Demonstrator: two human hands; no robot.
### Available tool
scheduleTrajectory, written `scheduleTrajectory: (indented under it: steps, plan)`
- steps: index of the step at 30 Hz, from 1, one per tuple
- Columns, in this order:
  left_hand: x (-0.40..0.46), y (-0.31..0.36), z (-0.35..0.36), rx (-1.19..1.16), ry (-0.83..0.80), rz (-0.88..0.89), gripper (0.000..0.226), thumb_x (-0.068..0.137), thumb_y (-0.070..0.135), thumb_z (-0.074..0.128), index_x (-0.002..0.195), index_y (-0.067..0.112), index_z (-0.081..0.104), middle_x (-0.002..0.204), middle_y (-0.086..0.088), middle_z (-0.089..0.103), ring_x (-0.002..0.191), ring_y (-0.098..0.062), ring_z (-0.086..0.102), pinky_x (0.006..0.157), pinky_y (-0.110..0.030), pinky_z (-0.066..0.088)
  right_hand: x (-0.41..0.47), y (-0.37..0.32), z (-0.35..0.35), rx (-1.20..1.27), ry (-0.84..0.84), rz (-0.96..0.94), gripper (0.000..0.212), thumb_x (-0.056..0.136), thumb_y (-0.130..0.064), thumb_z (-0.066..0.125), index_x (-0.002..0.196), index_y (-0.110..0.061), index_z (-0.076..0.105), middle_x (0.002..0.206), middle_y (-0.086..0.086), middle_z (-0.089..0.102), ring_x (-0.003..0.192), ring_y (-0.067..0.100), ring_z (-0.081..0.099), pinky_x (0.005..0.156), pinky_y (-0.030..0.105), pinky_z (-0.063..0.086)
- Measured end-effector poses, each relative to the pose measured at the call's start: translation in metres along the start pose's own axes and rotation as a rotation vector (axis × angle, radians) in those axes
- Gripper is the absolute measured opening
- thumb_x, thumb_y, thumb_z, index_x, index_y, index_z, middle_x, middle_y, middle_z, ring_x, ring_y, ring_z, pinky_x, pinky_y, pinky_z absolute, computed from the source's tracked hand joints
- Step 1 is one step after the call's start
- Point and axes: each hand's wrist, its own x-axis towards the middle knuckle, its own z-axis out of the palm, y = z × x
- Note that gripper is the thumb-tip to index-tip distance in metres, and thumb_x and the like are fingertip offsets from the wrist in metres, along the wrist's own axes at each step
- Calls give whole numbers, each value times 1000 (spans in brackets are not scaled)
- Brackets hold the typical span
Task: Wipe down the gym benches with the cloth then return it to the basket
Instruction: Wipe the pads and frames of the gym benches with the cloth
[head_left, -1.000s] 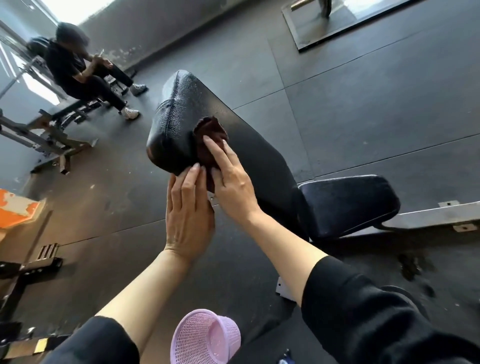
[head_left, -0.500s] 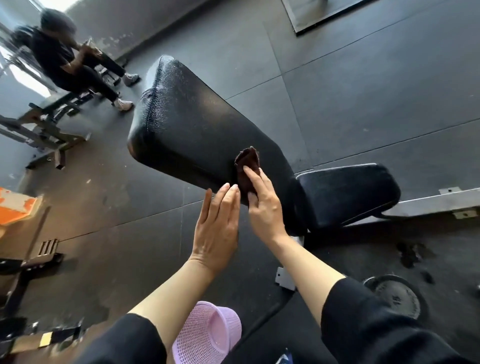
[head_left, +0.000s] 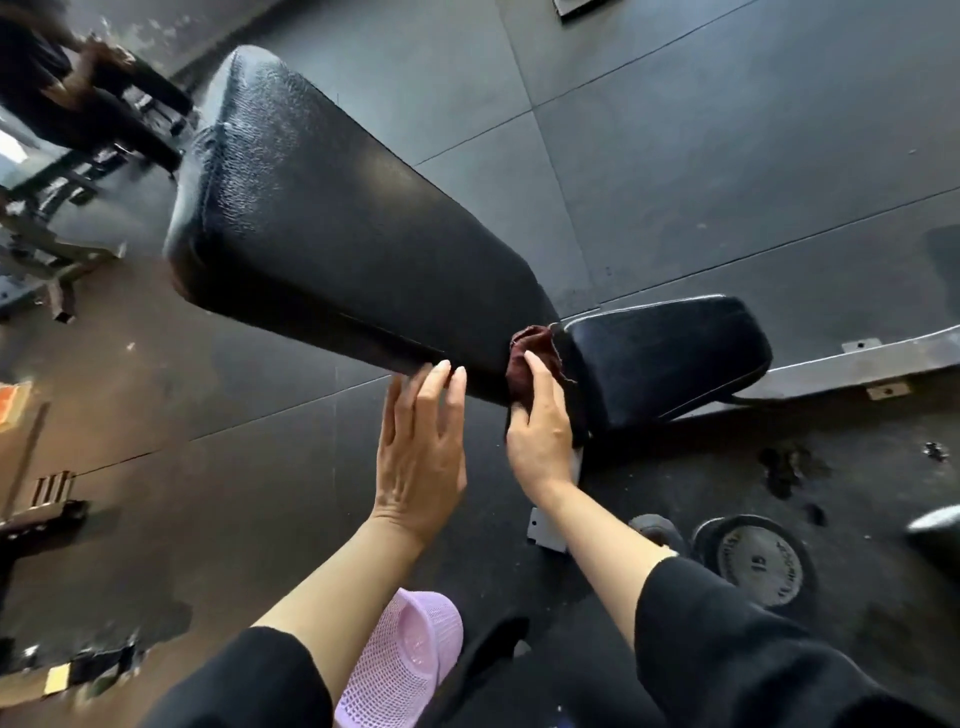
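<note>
The cloth (head_left: 535, 364) has run the whole length of the backrest (head_left: 337, 218) in a second, from the head end at 11 o'clock down to the hinge end, and now sits bunched at the gap beside the seat pad (head_left: 670, 358). The right hand (head_left: 540, 431) presses it against the backrest's near edge, fingers laid over the dark red wad, thumb hidden, so whether it pinches cannot be told. The left hand (head_left: 421, 452) has followed alongside; its fingers are straight and relaxed, tips touching the lower edge of the backrest, holding nothing.

That looks like one full pass of this side done; the seat pad at 3 o'clock appears next, then the other benches.

The basket (head_left: 400, 660), lilac mesh, lies at 6 o'clock between the forearms, near at hand for the return. A weight plate (head_left: 758, 561) lies on the floor at 4 o'clock, well apart from the hands. A seated person (head_left: 78, 88) is at 10 o'clock by another bench frame (head_left: 47, 260). Nothing blocks the seat pad; the steel rail (head_left: 857, 364) runs off at 3 o'clock.
</note>
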Motion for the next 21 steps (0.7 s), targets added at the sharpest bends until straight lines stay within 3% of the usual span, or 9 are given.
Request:
scheduleTrajectory:
  steps: [4, 7, 9, 10, 12, 15, 18, 21]
  plan:
    - [-12, -34, -10, -98, 130, -117, 63, 78, 1, 49, 140, -1, 39, 141, -15, 34, 132, -35, 33, 120, -46, 9, -25, -30, 21, 9, 185, -59, 52, 81, 5, 62, 127, -18, 50, 116, 8, 46, 106, 26, 54, 97, 36, 47]
    - [-22, -66, -18, -152, 145, -53, 79, 69, -6, 59, 144, 2, 34, 143, -12, 32, 134, -34, 30, 120, -47, 7, -44, -66, 42, 69, 248, -136, 48, 79, 1, 70, 120, -11, 50, 113, 10, 43, 99, 23, 53, 89, 23, 45]
    - [-29, -87, -27, -234, 149, 10, 85, 66, -7, 65, 145, 3, 33, 144, -11, 31, 135, -34, 28, 120, -48, 9, -61, -99, 59, 120, 279, -262, 47, 78, -1, 74, 118, -8, 51, 115, 12, 44, 91, 12, 50, 85, 10, 43]
    - [-34, -97, -32, -285, 166, 25, 84, 67, -6, 65, 144, 3, 34, 144, -11, 31, 135, -34, 28, 119, -50, 12, -70, -115, 68, 131, 284, -338, 47, 78, -1, 75, 118, -5, 51, 115, 12, 45, 88, 6, 45, 82, 0, 38]
    - [-45, -113, -47, -398, 222, -2, 76, 74, -5, 63, 144, 2, 34, 143, -15, 34, 133, -35, 31, 114, -55, 25, -90, -145, 82, 135, 278, -467, 47, 76, 3, 75, 118, -2, 52, 115, 15, 47, 84, -1, 40, 79, -6, 30]
    - [-60, -140, -72, -600, 325, -201, 52, 93, 13, 50, 142, 1, 36, 133, -21, 49, 122, -35, 42, 103, -57, 38, -121, -174, 97, 149, 199, -544, 48, 77, 11, 69, 119, -4, 52, 115, 12, 51, 91, -10, 49, 80, -3, 34]
    - [-69, -165, -102, -922, 317, -358, 58, 98, 42, 37, 145, 9, 37, 125, -12, 61, 114, -30, 55, 100, -48, 43, -151, -180, 114, 83, 122, -565, 48, 77, 8, 67, 119, -12, 52, 114, 6, 54, 99, -8, 52, 85, 8, 43]
    - [-70, -182, -126, -1159, 285, -367, 55, 93, 27, 57, 145, 18, 39, 116, -6, 66, 104, -21, 63, 92, -34, 50, -170, -182, 131, -2, 39, -576, 51, 74, 9, 64, 118, -15, 56, 117, 4, 55, 106, 10, 55, 90, 18, 45]
